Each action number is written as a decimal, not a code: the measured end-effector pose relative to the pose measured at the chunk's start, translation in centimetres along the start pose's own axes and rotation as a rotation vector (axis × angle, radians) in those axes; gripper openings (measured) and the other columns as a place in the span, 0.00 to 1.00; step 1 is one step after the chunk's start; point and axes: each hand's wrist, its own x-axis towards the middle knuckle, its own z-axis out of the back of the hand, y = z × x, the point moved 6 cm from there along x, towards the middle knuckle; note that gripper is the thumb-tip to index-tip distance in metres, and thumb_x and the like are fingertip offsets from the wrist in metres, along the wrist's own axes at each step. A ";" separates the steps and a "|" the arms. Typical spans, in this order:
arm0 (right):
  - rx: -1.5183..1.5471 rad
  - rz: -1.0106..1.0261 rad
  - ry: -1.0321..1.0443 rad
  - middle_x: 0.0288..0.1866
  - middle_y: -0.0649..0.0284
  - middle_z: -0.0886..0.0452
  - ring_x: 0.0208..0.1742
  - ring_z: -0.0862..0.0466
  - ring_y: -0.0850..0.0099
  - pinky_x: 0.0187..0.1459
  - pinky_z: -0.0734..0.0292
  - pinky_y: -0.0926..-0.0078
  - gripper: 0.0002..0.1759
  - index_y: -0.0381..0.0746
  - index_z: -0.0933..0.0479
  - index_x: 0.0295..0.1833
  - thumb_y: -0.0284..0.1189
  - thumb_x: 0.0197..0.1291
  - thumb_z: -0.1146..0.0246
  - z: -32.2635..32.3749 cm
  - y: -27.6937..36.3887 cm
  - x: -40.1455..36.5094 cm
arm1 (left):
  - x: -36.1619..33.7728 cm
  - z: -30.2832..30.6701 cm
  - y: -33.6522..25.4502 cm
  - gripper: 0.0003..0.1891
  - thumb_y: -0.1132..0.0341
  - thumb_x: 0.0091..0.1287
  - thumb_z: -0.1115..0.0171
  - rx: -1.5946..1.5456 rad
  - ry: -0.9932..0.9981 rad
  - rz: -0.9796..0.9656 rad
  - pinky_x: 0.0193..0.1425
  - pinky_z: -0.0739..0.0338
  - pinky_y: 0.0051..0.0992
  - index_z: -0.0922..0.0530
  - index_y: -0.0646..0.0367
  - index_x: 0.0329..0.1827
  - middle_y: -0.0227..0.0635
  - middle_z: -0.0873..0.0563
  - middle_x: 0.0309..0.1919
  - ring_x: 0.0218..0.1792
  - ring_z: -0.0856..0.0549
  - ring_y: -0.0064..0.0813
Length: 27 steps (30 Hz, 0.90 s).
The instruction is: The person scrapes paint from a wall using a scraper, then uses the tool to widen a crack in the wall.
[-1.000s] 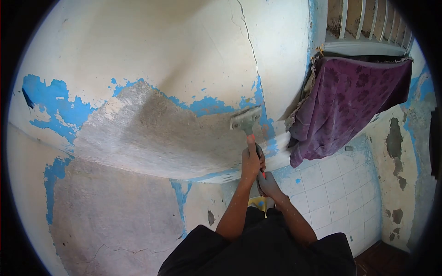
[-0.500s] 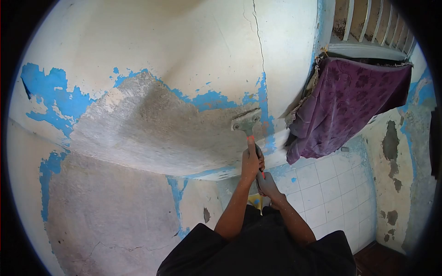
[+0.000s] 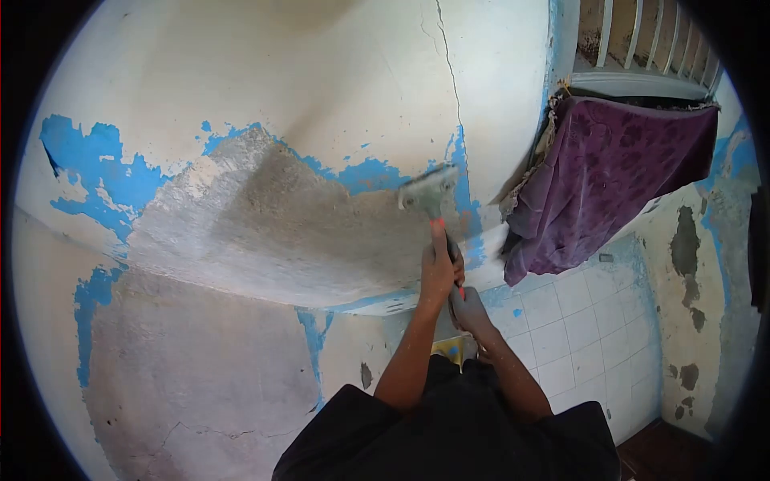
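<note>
Both my hands are wrapped round the handle of a wide paint scraper (image 3: 428, 192). My left hand (image 3: 438, 268) grips it higher up, just below the head, with the thumb along the handle. Farther down, my right hand (image 3: 470, 311) is closed round the lower handle. The slightly blurred blade lies against the wall (image 3: 321, 204), at the border of bare grey plaster and blue paint (image 3: 373, 173). Beside the blade's right end, a strip of blue paint runs down below a long crack.
A purple cloth (image 3: 613, 180) hangs to the right, under a barred opening (image 3: 646, 36). White floor tiles (image 3: 569, 329) lie below, with paint flakes on them. Cream paint (image 3: 241, 72) covers the upper wall. Something yellow (image 3: 449, 348) shows by my feet.
The scraper blade has moved up the wall a short way, from the grey plaster towards the blue paint. Both hands have risen slightly with it and keep their grip.
</note>
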 end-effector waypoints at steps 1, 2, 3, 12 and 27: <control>0.027 0.032 0.033 0.08 0.66 0.34 0.10 0.30 0.73 0.15 0.36 0.72 0.32 0.36 0.30 0.18 0.50 0.67 0.46 -0.4 0.0 0.4 | -0.1 -0.2 -1.1 0.35 0.31 0.68 0.61 -0.002 0.009 -0.039 0.14 0.40 0.27 0.39 0.55 0.19 0.27 0.37 0.09 0.09 0.35 0.22; -0.022 0.031 0.001 0.08 0.67 0.35 0.08 0.32 0.74 0.14 0.39 0.73 0.31 0.38 0.32 0.17 0.49 0.68 0.48 -0.3 -0.4 0.4 | 0.0 0.2 -0.1 0.35 0.31 0.69 0.62 -0.018 -0.012 0.000 0.14 0.40 0.27 0.39 0.55 0.19 0.27 0.37 0.09 0.09 0.35 0.22; -0.068 0.030 -0.036 0.08 0.68 0.36 0.07 0.35 0.75 0.13 0.42 0.73 0.30 0.39 0.34 0.17 0.48 0.69 0.49 -0.3 -1.5 -0.1 | -0.1 0.7 1.9 0.35 0.31 0.69 0.62 -0.032 -0.030 0.042 0.14 0.40 0.27 0.39 0.55 0.19 0.27 0.38 0.09 0.09 0.35 0.22; -0.012 -0.062 -0.020 0.10 0.67 0.34 0.11 0.30 0.75 0.16 0.36 0.72 0.31 0.37 0.31 0.18 0.50 0.67 0.45 0.2 -0.3 -0.7 | -0.4 -0.1 0.8 0.37 0.25 0.64 0.62 -0.035 -0.014 0.097 0.16 0.39 0.26 0.39 0.54 0.20 0.26 0.39 0.11 0.11 0.37 0.21; -0.113 0.027 -0.077 0.11 0.67 0.35 0.11 0.34 0.77 0.16 0.40 0.74 0.29 0.38 0.33 0.20 0.49 0.68 0.47 0.6 -2.1 -1.1 | -1.0 -0.3 2.3 0.37 0.25 0.64 0.64 -0.039 -0.020 0.127 0.15 0.39 0.26 0.41 0.54 0.19 0.27 0.40 0.10 0.10 0.38 0.21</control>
